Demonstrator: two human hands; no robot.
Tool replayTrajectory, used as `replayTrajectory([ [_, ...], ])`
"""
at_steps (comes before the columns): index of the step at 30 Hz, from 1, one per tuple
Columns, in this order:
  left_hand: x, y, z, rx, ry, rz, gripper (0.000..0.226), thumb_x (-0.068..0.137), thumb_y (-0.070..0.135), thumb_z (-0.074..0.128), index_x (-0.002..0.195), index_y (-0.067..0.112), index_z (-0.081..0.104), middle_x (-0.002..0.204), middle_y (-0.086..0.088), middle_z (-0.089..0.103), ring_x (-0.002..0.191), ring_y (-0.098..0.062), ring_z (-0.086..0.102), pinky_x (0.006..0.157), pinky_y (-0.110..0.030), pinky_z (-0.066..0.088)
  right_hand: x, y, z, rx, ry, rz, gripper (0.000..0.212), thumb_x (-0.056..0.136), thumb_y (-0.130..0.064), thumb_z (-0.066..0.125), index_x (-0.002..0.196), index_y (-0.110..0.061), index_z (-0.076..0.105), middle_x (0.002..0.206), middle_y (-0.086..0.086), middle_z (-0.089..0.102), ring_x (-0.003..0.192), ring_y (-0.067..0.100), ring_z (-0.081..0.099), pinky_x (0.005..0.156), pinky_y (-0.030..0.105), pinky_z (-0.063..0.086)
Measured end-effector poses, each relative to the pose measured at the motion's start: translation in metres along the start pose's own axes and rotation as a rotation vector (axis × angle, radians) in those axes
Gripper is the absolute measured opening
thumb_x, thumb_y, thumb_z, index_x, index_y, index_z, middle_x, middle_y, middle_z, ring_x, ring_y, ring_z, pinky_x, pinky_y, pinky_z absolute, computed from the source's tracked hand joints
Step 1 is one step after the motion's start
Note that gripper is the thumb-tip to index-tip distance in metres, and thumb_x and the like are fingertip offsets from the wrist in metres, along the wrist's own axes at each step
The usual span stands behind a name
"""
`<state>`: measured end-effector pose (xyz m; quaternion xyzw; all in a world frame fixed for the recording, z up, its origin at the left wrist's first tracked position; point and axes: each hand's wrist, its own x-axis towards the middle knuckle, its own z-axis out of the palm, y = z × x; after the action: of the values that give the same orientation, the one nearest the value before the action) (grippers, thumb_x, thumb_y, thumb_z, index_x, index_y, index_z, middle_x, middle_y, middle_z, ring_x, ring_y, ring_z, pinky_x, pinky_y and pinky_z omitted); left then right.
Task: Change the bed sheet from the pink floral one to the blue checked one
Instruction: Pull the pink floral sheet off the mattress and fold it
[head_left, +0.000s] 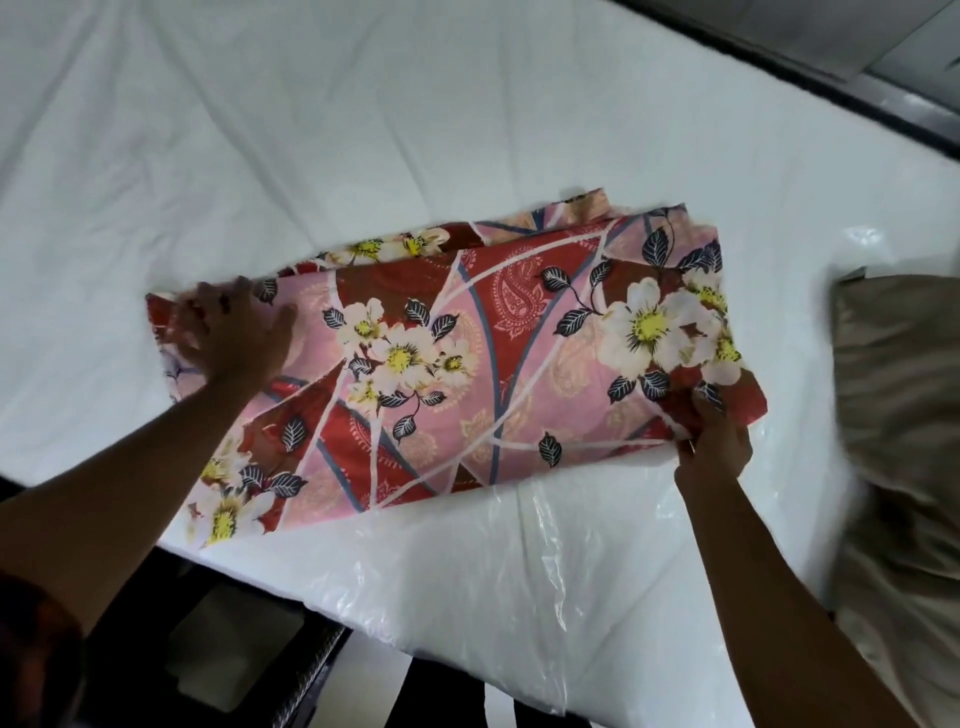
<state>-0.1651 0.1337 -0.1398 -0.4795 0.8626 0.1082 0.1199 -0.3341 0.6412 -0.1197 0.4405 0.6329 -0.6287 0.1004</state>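
The pink floral sheet (467, 353), red and pink with white flowers, lies folded into a flat rectangle on the bare white mattress (311, 130). My left hand (234, 332) rests flat on the fold's left end, fingers spread. At the near right corner, my right hand (714, 441) pinches the sheet's edge. No blue checked sheet is in view.
Clear plastic wrap (519, 571) covers the mattress's near edge and hangs over it. A beige pillow (904, 415) lies at the right. Dark floor and a dark box-like object (234, 649) sit below the bed's near edge. A dark bed frame edge (831, 88) runs along the far right.
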Motion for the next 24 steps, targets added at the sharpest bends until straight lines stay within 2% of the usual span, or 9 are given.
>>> replayTrajectory([
  [4, -0.012, 0.053, -0.002, -0.037, 0.152, 0.104, 0.059, 0.094, 0.046, 0.052, 0.145, 0.018, 0.039, 0.159, -0.017, 0.027, 0.147, -0.042, 0.020, 0.109, -0.065, 0.030, -0.002, -0.014, 0.010, 0.207, -0.215, 0.083, 0.042, 0.089, -0.004, 0.061, 0.130, -0.013, 0.063, 0.121, 0.007, 0.072, 0.113, 0.030, 0.068, 0.086, 0.046, 0.058],
  [6, -0.042, 0.093, -0.001, -0.190, 0.177, 0.400, 0.051, 0.094, 0.037, 0.057, 0.138, 0.013, 0.048, 0.147, -0.018, 0.045, 0.136, -0.035, 0.041, 0.099, -0.051, 0.048, -0.022, -0.027, 0.027, 0.225, -0.297, 0.066, 0.032, 0.091, -0.003, 0.058, 0.121, -0.013, 0.065, 0.110, 0.006, 0.075, 0.099, 0.028, 0.072, 0.082, 0.044, 0.059],
  [8, -0.079, 0.130, -0.001, -0.532, -0.055, 0.543, 0.050, 0.096, 0.033, 0.062, 0.141, 0.014, 0.049, 0.142, -0.010, 0.053, 0.123, -0.020, 0.054, 0.090, -0.034, 0.054, -0.052, -0.044, 0.050, 0.169, -0.391, -0.023, 0.021, 0.084, -0.009, 0.069, 0.105, -0.010, 0.066, 0.084, 0.005, 0.072, 0.074, 0.024, 0.069, 0.068, 0.036, 0.056],
  [11, -0.120, 0.170, -0.022, -1.070, -0.551, 0.240, 0.060, 0.091, 0.053, 0.061, 0.142, 0.027, 0.048, 0.143, -0.001, 0.055, 0.127, -0.019, 0.055, 0.092, -0.030, 0.050, -0.104, -0.052, 0.086, -0.024, -0.617, -0.193, 0.030, 0.074, -0.011, 0.077, 0.101, -0.014, 0.063, 0.072, -0.002, 0.060, 0.058, 0.011, 0.055, 0.052, 0.022, 0.044],
  [14, -0.120, 0.175, -0.062, -1.522, -0.791, -0.140, 0.059, 0.084, 0.066, 0.059, 0.132, 0.033, 0.056, 0.125, -0.001, 0.066, 0.102, -0.025, 0.068, 0.081, -0.046, 0.053, -0.165, -0.030, 0.120, -0.276, -0.902, -0.375, 0.042, 0.083, -0.015, 0.067, 0.124, -0.023, 0.063, 0.111, -0.005, 0.073, 0.104, 0.016, 0.069, 0.088, 0.039, 0.057],
  [17, -0.093, 0.136, -0.104, -1.811, -0.798, -0.202, 0.059, 0.077, 0.059, 0.068, 0.126, 0.028, 0.060, 0.119, -0.004, 0.068, 0.094, -0.024, 0.069, 0.082, -0.042, 0.053, -0.213, 0.010, 0.149, -0.488, -1.162, -0.735, 0.062, 0.089, -0.011, 0.061, 0.148, -0.017, 0.044, 0.147, 0.009, 0.053, 0.137, 0.022, 0.049, 0.112, 0.046, 0.042],
  [20, -0.077, 0.069, -0.128, -1.721, -0.745, -0.110, 0.057, 0.076, 0.051, 0.074, 0.123, 0.021, 0.066, 0.115, -0.010, 0.070, 0.095, -0.024, 0.070, 0.081, -0.036, 0.058, -0.256, 0.056, 0.169, -0.752, -1.346, -1.058, 0.074, 0.088, -0.009, 0.061, 0.156, -0.011, 0.031, 0.156, 0.008, 0.041, 0.150, 0.024, 0.029, 0.112, 0.055, 0.035],
  [22, -0.072, 0.030, -0.121, -1.412, -0.555, -0.079, 0.061, 0.069, 0.033, 0.084, 0.123, 0.013, 0.064, 0.108, -0.011, 0.072, 0.093, -0.027, 0.071, 0.076, -0.036, 0.059, -0.279, 0.080, 0.178, -0.877, -1.454, -1.118, 0.079, 0.086, -0.005, 0.065, 0.157, -0.012, 0.028, 0.159, 0.007, 0.037, 0.151, 0.026, 0.023, 0.115, 0.058, 0.030],
  [24, -0.071, -0.012, -0.105, -1.247, -0.373, -0.135, 0.057, 0.077, 0.006, 0.077, 0.131, 0.011, 0.059, 0.115, -0.012, 0.071, 0.108, -0.035, 0.068, 0.088, -0.044, 0.058, -0.297, 0.101, 0.185, -0.955, -1.568, -1.093, 0.080, 0.088, -0.005, 0.067, 0.157, -0.012, 0.026, 0.161, 0.006, 0.034, 0.152, 0.025, 0.020, 0.119, 0.055, 0.024],
])
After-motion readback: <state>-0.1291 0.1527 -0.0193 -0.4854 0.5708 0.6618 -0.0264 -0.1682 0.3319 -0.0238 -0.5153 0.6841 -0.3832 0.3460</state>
